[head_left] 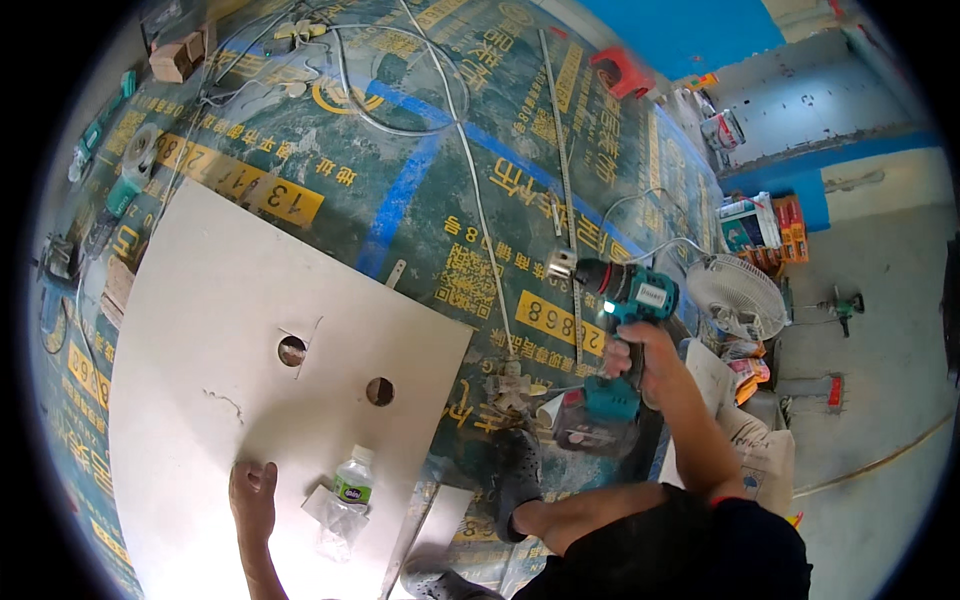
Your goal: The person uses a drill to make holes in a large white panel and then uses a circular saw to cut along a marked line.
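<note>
**Drill Held Over Printed Sheet, Other Hand Flat on Board**

Nearest, at six o'clock: dark shorts (pixel 690 545) and a bent leg ending in a black sandal (pixel 518 470), planted on the printed sheet. A second sandal (pixel 440 582) at the lower edge, blurred.

At seven o'clock, left hand (pixel 252 495) spread open, palm down on the pale board (pixel 200 330), gripping nothing. Just beside it, toward three o'clock, a small clear water bottle (pixel 352 482) with a white cap, standing on the board by a crumpled clear plastic bag (pixel 335 520).

At four o'clock from centre, right hand (pixel 640 360) wrapped tight around the handle of a teal cordless drill (pixel 625 300), chuck aimed toward nine o'clock, battery pack low beneath the fist. Held clear of the board, above the sheet.

Further up the board, two round holes (pixel 380 391) cut side by side, with a thin crack nearby.

Beyond, a green printed sheet (pixel 470 200) with yellow lettering and blue stripes, spread under everything. Across it, a white cable (pixel 470 180) and a long metal ruler (pixel 565 180) running toward twelve o'clock.

At three o'clock, a white fan (pixel 735 295) beside stacked boxes. At ten o'clock, an angle grinder (pixel 125 180); at eleven, wood blocks (pixel 180 58). Farthest, at one o'clock, a red stool (pixel 620 72) against a blue wall (pixel 690 30).
</note>
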`<state>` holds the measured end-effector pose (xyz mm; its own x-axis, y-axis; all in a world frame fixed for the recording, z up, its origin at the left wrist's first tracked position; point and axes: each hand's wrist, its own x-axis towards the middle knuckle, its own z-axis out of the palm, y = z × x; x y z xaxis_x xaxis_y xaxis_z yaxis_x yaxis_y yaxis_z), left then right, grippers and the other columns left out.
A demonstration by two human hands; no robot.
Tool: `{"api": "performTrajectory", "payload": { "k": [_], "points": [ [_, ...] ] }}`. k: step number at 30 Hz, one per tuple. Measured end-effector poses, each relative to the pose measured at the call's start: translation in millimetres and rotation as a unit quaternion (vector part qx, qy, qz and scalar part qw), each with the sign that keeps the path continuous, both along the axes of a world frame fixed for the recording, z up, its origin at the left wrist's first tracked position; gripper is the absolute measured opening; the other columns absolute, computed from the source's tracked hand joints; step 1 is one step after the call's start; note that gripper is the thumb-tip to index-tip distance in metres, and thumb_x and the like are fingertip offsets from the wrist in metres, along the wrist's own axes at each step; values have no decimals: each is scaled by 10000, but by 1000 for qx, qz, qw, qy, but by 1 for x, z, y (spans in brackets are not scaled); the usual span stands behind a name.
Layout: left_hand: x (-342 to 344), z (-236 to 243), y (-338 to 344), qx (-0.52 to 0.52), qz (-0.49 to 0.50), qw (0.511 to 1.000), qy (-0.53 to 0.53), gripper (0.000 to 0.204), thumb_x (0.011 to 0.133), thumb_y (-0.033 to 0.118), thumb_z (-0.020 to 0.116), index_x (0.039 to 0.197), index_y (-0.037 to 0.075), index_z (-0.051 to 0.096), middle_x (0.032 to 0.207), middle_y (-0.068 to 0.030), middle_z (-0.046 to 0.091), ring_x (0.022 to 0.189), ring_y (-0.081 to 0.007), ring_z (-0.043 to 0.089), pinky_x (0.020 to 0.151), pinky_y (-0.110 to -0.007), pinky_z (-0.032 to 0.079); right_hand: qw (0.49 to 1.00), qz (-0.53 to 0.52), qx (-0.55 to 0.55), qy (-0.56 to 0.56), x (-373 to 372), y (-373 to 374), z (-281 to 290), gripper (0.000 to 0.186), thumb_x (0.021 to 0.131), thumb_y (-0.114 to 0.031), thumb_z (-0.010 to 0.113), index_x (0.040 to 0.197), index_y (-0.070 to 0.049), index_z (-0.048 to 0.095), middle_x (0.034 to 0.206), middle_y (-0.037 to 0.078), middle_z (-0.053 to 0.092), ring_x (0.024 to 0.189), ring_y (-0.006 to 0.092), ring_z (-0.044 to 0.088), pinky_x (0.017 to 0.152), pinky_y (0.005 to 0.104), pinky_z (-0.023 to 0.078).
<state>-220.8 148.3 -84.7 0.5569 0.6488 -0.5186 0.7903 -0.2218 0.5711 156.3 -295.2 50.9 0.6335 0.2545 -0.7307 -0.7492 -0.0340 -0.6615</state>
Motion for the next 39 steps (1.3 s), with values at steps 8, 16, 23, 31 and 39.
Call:
{"api": "performTrajectory", "payload": {
  "k": [8,16,23,31,39],
  "points": [
    [-16,11,-1,7,-3,1000,-8,200,907,184,669,895,18,557,840,-104,629,761,-227,607,724,-357,491,951,204,-167,-162,60,13,-7,213,775,-102,720,961,-16,660,681,73,637,564,168,604,488,327,433],
    [9,47,-67,12,-105,991,-85,644,711,226,868,1224,18,539,1149,-189,584,1082,-336,581,930,-444,474,897,243,-346,-131,86,18,-34,173,807,-164,741,927,-55,681,743,36,633,639,159,598,569,322,460],
    [-10,48,-135,199,-187,962,19,804,677,236,828,1332,-24,439,1249,-206,519,1186,-377,491,1025,-504,379,920,244,-213,-218,49,60,-59,261,829,-108,711,1053,-36,600,773,55,599,630,184,585,596,354,464],
    [-48,60,-146,49,50,981,-180,678,664,19,753,1287,-14,485,1149,-190,581,1085,-347,594,954,-408,468,894,268,-267,-238,50,16,-27,228,817,-113,720,1019,-46,637,721,62,637,622,180,615,590,315,483],
    [-280,25,-279,143,628,729,-230,677,805,28,771,1393,-14,440,1283,-143,583,1162,-261,549,994,-434,474,938,290,-34,-184,41,0,1,344,738,-16,695,1076,-5,634,733,101,639,622,227,619,621,358,501]
  ]
}}
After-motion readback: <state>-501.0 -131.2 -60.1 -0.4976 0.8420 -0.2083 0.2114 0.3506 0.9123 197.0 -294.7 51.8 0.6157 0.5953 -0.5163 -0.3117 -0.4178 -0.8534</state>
